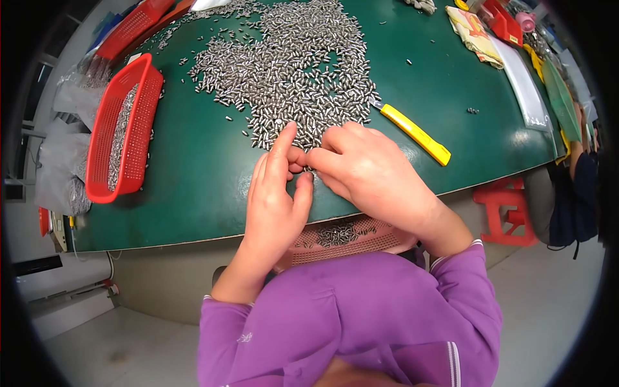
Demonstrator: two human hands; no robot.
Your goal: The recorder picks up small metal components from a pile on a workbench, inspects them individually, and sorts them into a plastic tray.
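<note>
A wide pile of small silver metal pins (pixel 290 71) is spread over the green table (pixel 200 174). At the pile's near edge my two hands meet. My left hand (pixel 274 187) has its index finger stretched forward and its thumb apart, with the other fingers bent toward the right hand. My right hand (pixel 367 164) is closed, fingertips pinched together beside the left fingers. Whatever the pinch holds is hidden; a few pins show just under the fingertips. Beyond my right hand lies a yellow utility knife (pixel 416 134), its blade end touching the pile.
A red perforated basket (pixel 148 122) with pins stands at the left. Below the table edge, a pink mesh basket (pixel 316 255) holds more pins by my lap. Clear plastic (pixel 523 90) and a patterned cloth (pixel 476 39) lie at right. A red stool (pixel 506 213) stands on the floor.
</note>
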